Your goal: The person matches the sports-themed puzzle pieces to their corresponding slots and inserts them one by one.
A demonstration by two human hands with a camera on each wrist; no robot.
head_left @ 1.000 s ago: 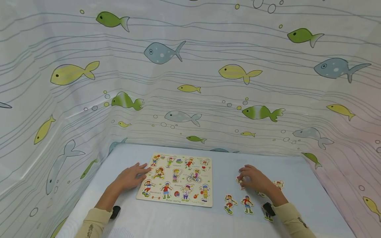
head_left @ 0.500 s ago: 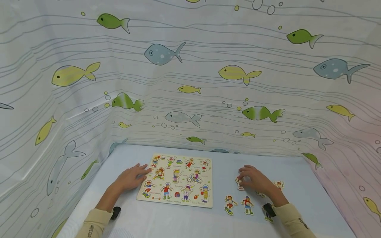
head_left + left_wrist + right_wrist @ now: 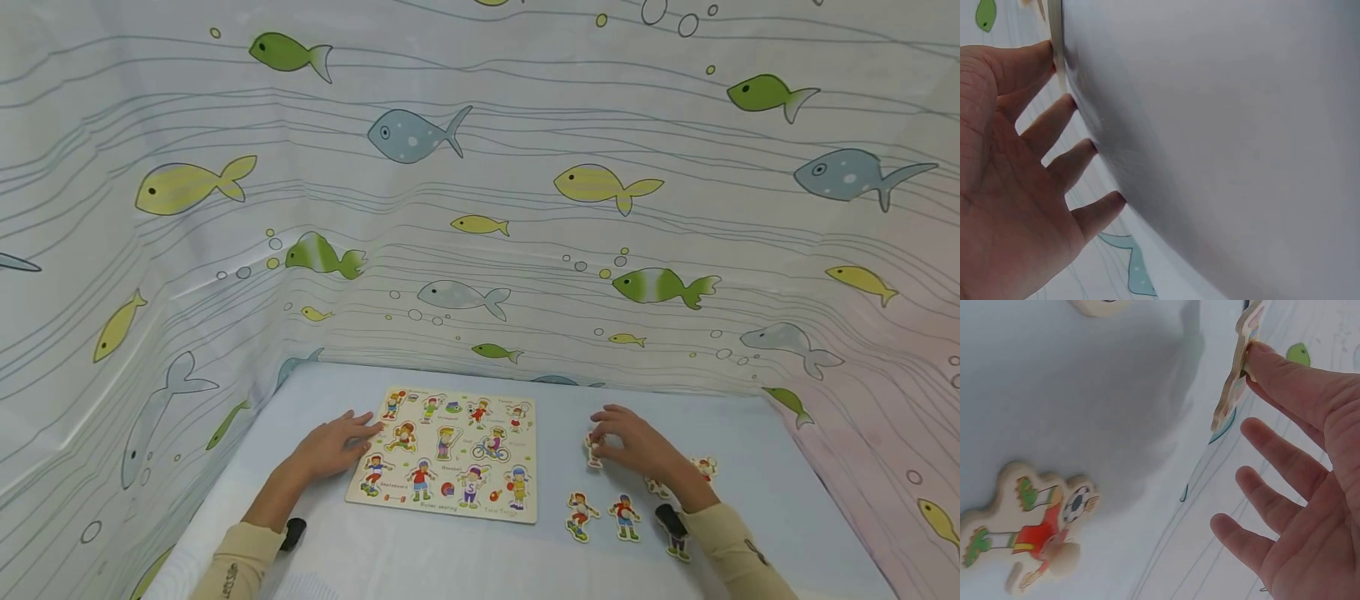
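A wooden puzzle board (image 3: 529,467) printed with small sports figures lies flat on the pale blue table (image 3: 420,554). My left hand (image 3: 352,433) rests flat beside the board's left edge, fingers straight and touching it; the left wrist view shows the spread fingers (image 3: 1060,115) against the table and the board's edge (image 3: 1055,37). To the right of the board, my right hand (image 3: 600,442) pinches a figure-shaped puzzle piece (image 3: 593,452). In the right wrist view this piece (image 3: 1235,381) hangs clear of the table, held at its top by a fingertip.
Loose figure pieces lie near my right wrist: two (image 3: 579,512) (image 3: 624,517) in front, one (image 3: 703,467) behind, one (image 3: 677,546) under the sleeve. A football-player piece (image 3: 1029,531) lies below the palm. A fish-print curtain (image 3: 480,208) walls the table.
My right hand has shifted a little left toward the board, lifting the pinched piece off the table. The left hand and the board have not moved.
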